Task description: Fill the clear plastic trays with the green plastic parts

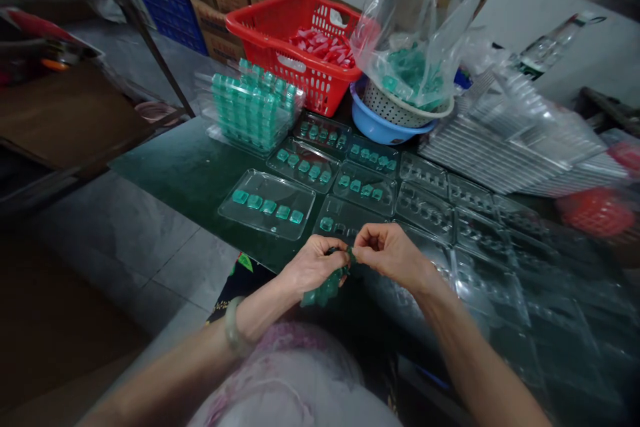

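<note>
Left hand (320, 263) grips green pieces (321, 291) beside a clear tray (361, 215), apparently steadying them while the right hand (387, 248) pinches 1 end.

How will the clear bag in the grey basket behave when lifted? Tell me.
The bag is probably floppy, since its see-through film looks creased. Its weight likely hangs low, because the green pieces bunch near the bottom. They may shift about, as they look loosely heaped.
</note>
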Available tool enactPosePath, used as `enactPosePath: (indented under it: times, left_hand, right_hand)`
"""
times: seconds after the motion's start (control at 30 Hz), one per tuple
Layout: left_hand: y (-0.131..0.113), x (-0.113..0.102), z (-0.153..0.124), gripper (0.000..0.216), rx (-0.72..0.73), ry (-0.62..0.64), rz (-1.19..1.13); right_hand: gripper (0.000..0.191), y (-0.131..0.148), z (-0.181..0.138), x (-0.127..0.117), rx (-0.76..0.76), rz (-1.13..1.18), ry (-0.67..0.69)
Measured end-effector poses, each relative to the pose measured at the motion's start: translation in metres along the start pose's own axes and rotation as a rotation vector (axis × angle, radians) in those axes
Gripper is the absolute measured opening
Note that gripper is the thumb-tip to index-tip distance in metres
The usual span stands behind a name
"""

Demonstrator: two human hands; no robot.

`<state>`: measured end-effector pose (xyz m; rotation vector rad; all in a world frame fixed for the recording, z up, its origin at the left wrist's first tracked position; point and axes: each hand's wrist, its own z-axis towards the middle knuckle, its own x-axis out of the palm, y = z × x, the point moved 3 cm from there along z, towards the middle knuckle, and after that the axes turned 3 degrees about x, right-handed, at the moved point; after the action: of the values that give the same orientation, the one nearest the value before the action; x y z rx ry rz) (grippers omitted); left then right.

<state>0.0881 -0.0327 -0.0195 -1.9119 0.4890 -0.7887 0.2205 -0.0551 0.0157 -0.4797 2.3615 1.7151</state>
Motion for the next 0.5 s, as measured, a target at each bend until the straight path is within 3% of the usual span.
enactPosePath:
  times: [0.13,0.23,0.37,0.5]
  left_hand:
    - [0.001,-0.001,0.002,0.012,-0.027,-0.025,-0.081]
    - [0.001,-0.001,0.001,0.010,-0.044,-0.005,-0.244]
    - [-0.002,0.000,-0.004,0.012,-0.098,0.033,-0.413]
    - [-0.004,0.003,-0.007,0.012,-0.129,0.057,-0.465]
  right_hand:
    - [0.007,0.007,-0.001,-0.004,-0.085,-0.079,-0.110]
    - [0.005,0.009,-0.004,-0.008,-0.120,-0.071,-0.091]
    - [0.022,0.008,-0.008,-0.006,-0.191,-0.069,-0.060]
    - [0.016,0.002,-0.011,0.001,-0.241,0.002,-0.063]
